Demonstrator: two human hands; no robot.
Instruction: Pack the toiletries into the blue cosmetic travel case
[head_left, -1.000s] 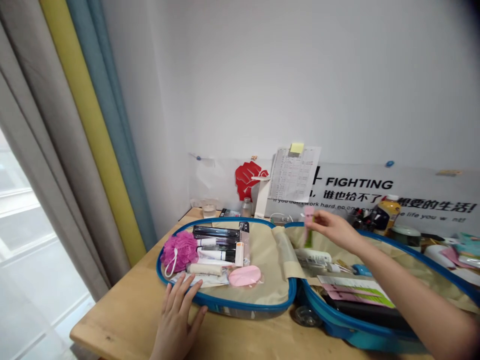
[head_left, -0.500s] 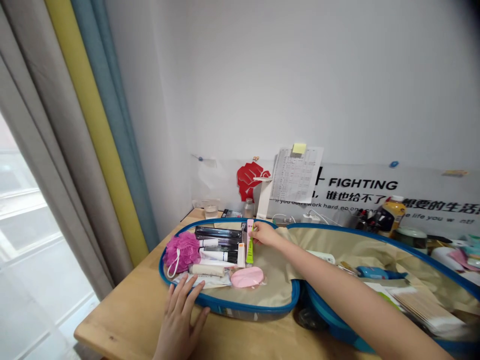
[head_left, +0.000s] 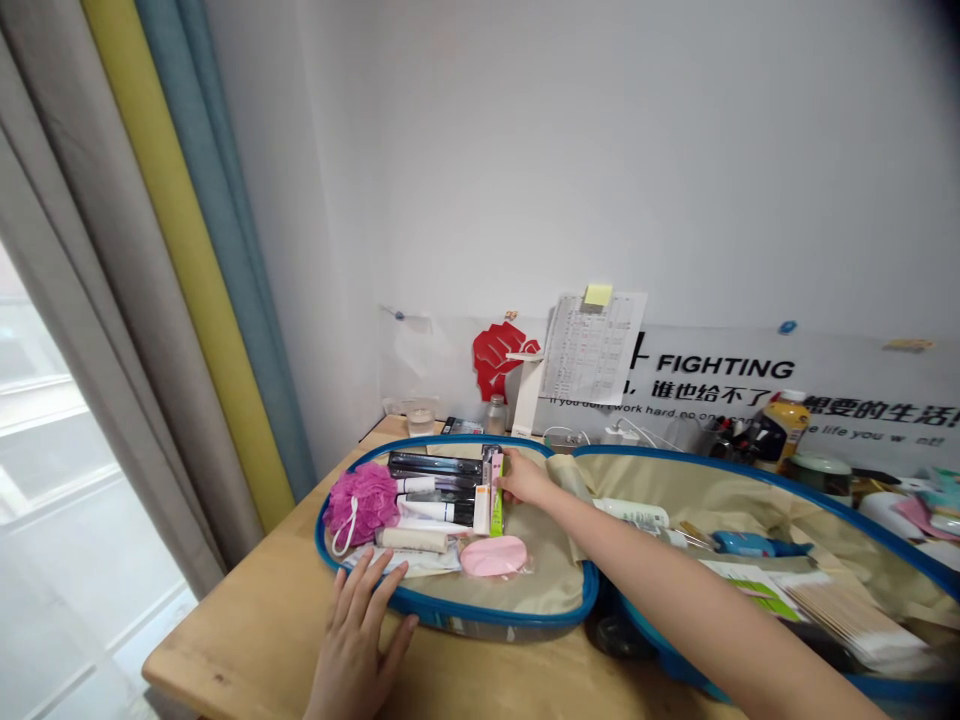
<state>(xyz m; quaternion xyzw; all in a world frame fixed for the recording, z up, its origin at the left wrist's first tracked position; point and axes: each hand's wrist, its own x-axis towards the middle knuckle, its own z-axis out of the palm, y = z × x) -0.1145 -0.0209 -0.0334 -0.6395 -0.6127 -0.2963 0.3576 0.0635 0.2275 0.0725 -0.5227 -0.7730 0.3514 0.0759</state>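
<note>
- Left hand (head_left: 360,635): fingers loosely spread, holding nothing, fingertips at the near left rim of the open suitcase (head_left: 480,612).
- Pink-and-green packet (head_left: 497,510): in the suitcase's left half, running near to far, just right of a white-and-orange box (head_left: 482,510) and directly left of the right fingertips.
- Right hand (head_left: 525,478): fingers bent in at the packet's right edge; I cannot tell whether they pinch it or merely touch it.
- Wooden table (head_left: 240,630): under the suitcase, its near left corner in view.
- Grey curtain (head_left: 112,270) and yellow curtain (head_left: 187,290): far left, beside the window.
- Magenta mesh puff (head_left: 365,508): left end of the suitcase.
- Pink oval pad (head_left: 493,556): nearer than the packet.
- Banner (head_left: 720,370): on the far wall, with a red fist.
- Blue tube (head_left: 750,544): suitcase's right half.
- Yellow bottle (head_left: 789,420): beyond the far right rim.
</note>
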